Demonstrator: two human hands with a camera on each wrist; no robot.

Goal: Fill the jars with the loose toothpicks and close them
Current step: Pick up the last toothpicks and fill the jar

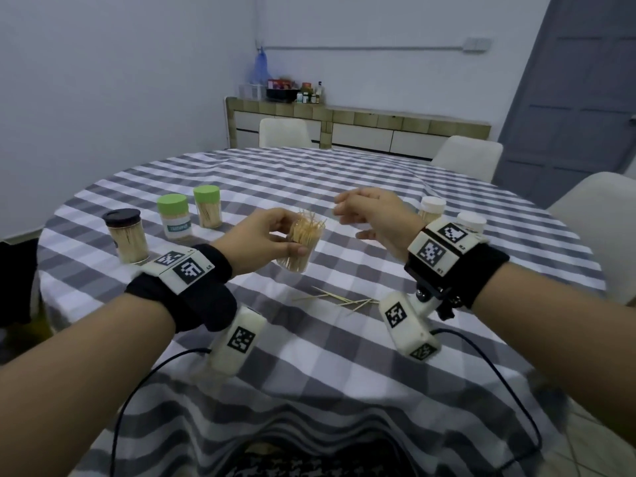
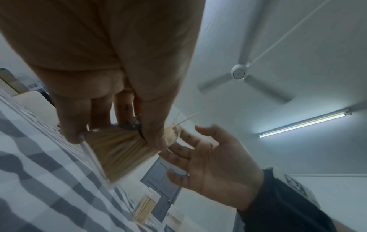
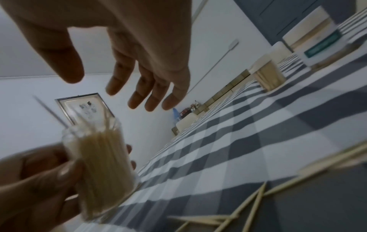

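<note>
My left hand [image 1: 275, 235] grips a clear lidless jar [image 1: 302, 246] packed with toothpicks, tilted just above the table; some picks stick out of its mouth. The same jar [image 2: 119, 150] [image 3: 101, 164] shows in both wrist views. My right hand [image 1: 368, 210] hovers open to the right of the jar mouth, fingers relaxed and holding nothing; the same hand [image 2: 208, 158] [image 3: 139, 66] appears in the wrist views. Several loose toothpicks [image 1: 340, 299] [image 3: 258, 199] lie on the checked cloth in front of the jar.
A black-lidded jar [image 1: 126, 235] and two green-lidded jars [image 1: 173, 216] [image 1: 207, 206] stand at the left, full of toothpicks. Two white-lidded jars [image 1: 432, 208] [image 1: 471, 222] stand behind my right wrist. Chairs [image 1: 468, 156] ring the round table [image 1: 344, 366].
</note>
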